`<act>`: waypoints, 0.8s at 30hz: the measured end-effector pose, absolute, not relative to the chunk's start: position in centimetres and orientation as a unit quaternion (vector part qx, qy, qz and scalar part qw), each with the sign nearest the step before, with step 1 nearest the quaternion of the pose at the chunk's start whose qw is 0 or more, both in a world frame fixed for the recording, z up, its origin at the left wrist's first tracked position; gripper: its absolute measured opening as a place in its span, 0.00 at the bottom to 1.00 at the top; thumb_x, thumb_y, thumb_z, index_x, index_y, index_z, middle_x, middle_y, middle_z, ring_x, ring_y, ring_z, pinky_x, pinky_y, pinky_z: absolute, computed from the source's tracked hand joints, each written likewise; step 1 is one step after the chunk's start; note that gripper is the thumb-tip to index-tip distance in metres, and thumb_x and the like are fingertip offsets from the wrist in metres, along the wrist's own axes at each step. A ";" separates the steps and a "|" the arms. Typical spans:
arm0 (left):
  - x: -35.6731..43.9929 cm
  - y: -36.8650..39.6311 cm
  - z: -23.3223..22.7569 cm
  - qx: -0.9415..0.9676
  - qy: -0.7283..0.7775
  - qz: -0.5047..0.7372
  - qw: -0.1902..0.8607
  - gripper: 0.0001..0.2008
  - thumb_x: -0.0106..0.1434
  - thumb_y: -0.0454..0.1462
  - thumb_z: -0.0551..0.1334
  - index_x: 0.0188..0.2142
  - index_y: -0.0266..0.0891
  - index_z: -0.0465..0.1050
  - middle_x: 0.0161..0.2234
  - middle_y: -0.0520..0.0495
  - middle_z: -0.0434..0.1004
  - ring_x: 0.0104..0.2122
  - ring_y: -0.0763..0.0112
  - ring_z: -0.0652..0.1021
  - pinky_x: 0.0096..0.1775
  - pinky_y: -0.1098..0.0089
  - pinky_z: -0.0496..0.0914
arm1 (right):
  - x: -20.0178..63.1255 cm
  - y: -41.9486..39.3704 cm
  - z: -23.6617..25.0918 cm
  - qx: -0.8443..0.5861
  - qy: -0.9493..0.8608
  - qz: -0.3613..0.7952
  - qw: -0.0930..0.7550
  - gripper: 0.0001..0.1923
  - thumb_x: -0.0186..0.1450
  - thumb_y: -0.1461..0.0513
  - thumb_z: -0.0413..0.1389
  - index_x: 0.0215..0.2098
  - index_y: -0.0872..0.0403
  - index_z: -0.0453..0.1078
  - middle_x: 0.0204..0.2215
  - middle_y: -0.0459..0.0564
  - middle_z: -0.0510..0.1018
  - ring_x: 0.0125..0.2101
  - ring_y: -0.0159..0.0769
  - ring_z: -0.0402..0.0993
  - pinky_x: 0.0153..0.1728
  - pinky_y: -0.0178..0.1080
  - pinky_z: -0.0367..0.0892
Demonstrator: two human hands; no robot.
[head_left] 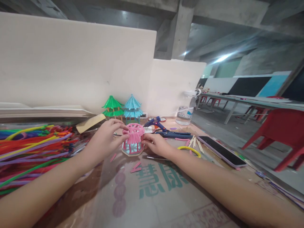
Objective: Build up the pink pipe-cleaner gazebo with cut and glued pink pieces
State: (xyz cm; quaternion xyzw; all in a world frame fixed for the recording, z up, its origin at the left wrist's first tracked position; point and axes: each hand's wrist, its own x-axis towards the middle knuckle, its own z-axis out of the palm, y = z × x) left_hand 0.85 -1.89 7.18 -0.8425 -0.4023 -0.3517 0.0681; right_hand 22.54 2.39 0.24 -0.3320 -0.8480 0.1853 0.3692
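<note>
A small pink model pavilion (134, 138) stands upright on a pale polygonal base, its ring-shaped top showing spokes and a skirt of pink strips below. My left hand (110, 134) has its fingers curled against the upper left of the pavilion, thumb at the front. On the right side, my right hand (155, 144) pinches the pavilion low down near its posts. Scissors with a yellow handle (193, 149) lie partly under my right wrist. Several pink strips (136, 169) are scattered in front of the base.
Green (111, 106) and blue (133, 107) model pavilions stand behind. A glue gun (155, 123), water jug (185, 109), wooden sticks (195, 142) and phone (222, 150) are to the right. Colourful pipe cleaners (35, 152) fill the left. A white partition (76, 63) rises behind.
</note>
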 end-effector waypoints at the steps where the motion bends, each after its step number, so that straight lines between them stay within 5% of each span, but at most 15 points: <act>1: 0.8 -1.9 7.2 -0.843 -0.403 -0.349 0.072 0.14 0.62 0.46 0.57 0.37 0.38 0.73 0.40 0.42 0.72 0.43 0.60 0.73 0.45 0.58 0.70 | 22.6 2.3 0.3 -0.333 -0.850 0.178 0.368 0.06 0.63 0.68 0.50 0.32 0.56 0.70 0.28 0.47 0.75 0.30 0.32 0.70 0.33 0.32 0.62; 9: 1.1 -2.8 7.3 -0.861 -0.333 -0.320 0.214 0.13 0.65 0.36 0.53 0.43 0.42 0.75 0.43 0.42 0.71 0.44 0.60 0.72 0.46 0.57 0.67 | 22.4 1.5 0.5 -0.348 -0.868 0.122 0.334 0.06 0.63 0.66 0.52 0.32 0.56 0.70 0.27 0.47 0.75 0.28 0.31 0.68 0.30 0.32 0.58; 13: 1.8 -3.5 6.9 -0.848 -0.333 -0.283 0.302 0.15 0.64 0.41 0.56 0.47 0.41 0.73 0.45 0.38 0.71 0.48 0.54 0.70 0.50 0.52 0.64 | 22.4 1.3 0.7 -0.351 -0.872 0.107 0.324 0.06 0.63 0.66 0.52 0.33 0.56 0.70 0.28 0.48 0.76 0.29 0.32 0.69 0.31 0.32 0.58; 24: 2.6 -3.5 5.5 -0.837 -0.370 -0.268 0.302 0.22 0.60 0.47 0.59 0.50 0.37 0.69 0.49 0.36 0.69 0.51 0.50 0.67 0.54 0.51 0.60 | 22.2 1.3 0.6 -0.353 -0.874 0.088 0.322 0.05 0.64 0.67 0.52 0.34 0.56 0.70 0.26 0.47 0.76 0.26 0.30 0.68 0.28 0.31 0.57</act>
